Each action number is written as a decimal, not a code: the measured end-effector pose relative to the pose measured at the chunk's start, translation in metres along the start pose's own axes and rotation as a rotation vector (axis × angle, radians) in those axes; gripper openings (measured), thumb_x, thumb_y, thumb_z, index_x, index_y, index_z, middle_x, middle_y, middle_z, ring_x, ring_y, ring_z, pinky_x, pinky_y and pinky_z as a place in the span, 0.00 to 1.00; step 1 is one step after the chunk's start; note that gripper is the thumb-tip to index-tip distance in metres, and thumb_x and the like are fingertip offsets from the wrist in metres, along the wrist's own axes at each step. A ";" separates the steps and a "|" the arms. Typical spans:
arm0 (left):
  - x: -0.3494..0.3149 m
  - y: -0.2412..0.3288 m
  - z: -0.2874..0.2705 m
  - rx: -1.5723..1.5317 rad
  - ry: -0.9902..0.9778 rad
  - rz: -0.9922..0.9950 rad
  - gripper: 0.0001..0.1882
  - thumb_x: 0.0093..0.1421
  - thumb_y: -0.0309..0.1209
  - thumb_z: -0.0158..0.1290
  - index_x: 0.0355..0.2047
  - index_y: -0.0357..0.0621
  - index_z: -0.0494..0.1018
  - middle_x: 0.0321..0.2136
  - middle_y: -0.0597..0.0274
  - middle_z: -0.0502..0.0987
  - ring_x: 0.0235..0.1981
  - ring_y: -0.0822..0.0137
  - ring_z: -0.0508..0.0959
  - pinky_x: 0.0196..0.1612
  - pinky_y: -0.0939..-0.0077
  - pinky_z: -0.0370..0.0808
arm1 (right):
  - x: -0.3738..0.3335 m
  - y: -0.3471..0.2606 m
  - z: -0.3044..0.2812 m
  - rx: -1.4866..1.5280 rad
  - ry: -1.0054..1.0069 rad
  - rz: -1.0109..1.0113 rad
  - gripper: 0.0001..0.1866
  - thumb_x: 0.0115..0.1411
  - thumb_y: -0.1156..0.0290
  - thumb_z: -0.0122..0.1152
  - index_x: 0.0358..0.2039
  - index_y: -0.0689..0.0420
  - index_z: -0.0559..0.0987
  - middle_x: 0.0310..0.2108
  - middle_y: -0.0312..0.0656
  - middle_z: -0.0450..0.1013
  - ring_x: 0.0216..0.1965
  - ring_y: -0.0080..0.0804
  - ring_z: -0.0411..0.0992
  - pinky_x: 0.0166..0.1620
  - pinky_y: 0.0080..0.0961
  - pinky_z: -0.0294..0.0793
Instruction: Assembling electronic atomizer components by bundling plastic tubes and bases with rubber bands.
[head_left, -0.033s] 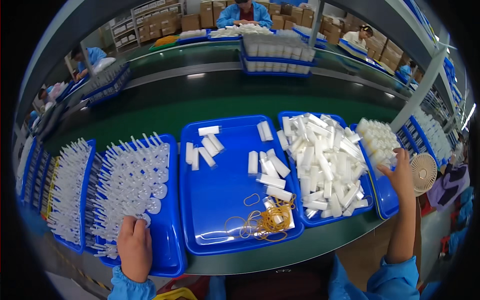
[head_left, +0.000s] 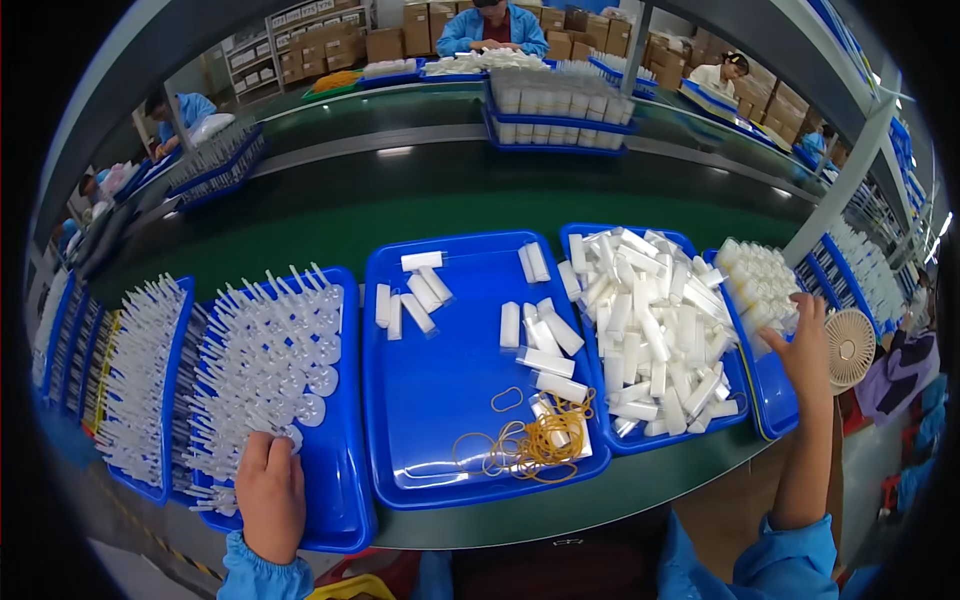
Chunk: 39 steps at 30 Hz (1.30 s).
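Observation:
My left hand [head_left: 270, 500] is closed at the near edge of a blue tray [head_left: 335, 500], its fingertips on a clear round-based plastic piece [head_left: 291, 436]; the grip is partly hidden. That tray holds rows of similar pieces with thin upright stems [head_left: 265, 370]. Over at the right, my right hand [head_left: 806, 355] is open, thumb and fingers spread, beside white cylindrical pieces [head_left: 757, 275] in another blue tray [head_left: 775, 405]. Between my hands, a wide blue tray [head_left: 430, 400] carries loose white pieces in clear sleeves [head_left: 425, 287] and tangled tan rubber bands [head_left: 535, 445].
A heaped tray of white sleeved pieces [head_left: 655, 340] stands right of centre. Beyond lies a green conveyor belt [head_left: 400, 205] with stacked trays [head_left: 555, 125]. A small beige fan [head_left: 850, 348] is near my right wrist. A grey post [head_left: 835, 180] rises behind it. Co-workers sit across the belt.

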<state>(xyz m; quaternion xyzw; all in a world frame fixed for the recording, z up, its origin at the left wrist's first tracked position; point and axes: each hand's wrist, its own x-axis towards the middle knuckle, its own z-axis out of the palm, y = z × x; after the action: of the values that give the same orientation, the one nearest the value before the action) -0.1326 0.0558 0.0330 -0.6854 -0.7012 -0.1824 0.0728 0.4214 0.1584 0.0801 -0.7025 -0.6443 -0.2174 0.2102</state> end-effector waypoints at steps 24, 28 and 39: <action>-0.051 0.052 -0.009 -1.121 0.338 -0.257 0.11 0.52 0.18 0.48 0.35 0.36 0.60 0.35 0.51 0.69 0.33 0.62 0.77 0.32 0.75 0.77 | 0.031 -0.310 0.064 0.540 -0.692 -0.989 0.21 0.44 0.73 0.58 0.42 0.56 0.69 0.30 0.48 0.73 0.34 0.46 0.73 0.35 0.37 0.73; -0.062 0.084 0.007 -1.816 0.083 -0.322 0.14 0.53 0.19 0.50 0.40 0.36 0.63 0.37 0.50 0.70 0.38 0.61 0.74 0.40 0.69 0.73 | 0.000 -0.294 0.003 1.237 -1.091 -0.447 0.30 0.48 0.79 0.54 0.53 0.55 0.57 0.27 0.41 0.70 0.27 0.28 0.71 0.30 0.23 0.70; -0.068 0.136 0.043 -2.071 -0.102 -0.139 0.14 0.53 0.20 0.54 0.37 0.37 0.63 0.36 0.53 0.68 0.32 0.64 0.75 0.36 0.71 0.75 | -0.057 -0.236 -0.019 1.976 -1.269 0.399 0.27 0.57 0.77 0.52 0.56 0.54 0.55 0.38 0.39 0.66 0.34 0.21 0.67 0.35 0.17 0.69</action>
<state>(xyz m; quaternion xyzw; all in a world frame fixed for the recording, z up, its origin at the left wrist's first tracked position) 0.0111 0.0072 -0.0095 -0.3772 -0.2413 -0.6701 -0.5920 0.1818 0.1206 0.0666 -0.3062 -0.4012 0.7960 0.3341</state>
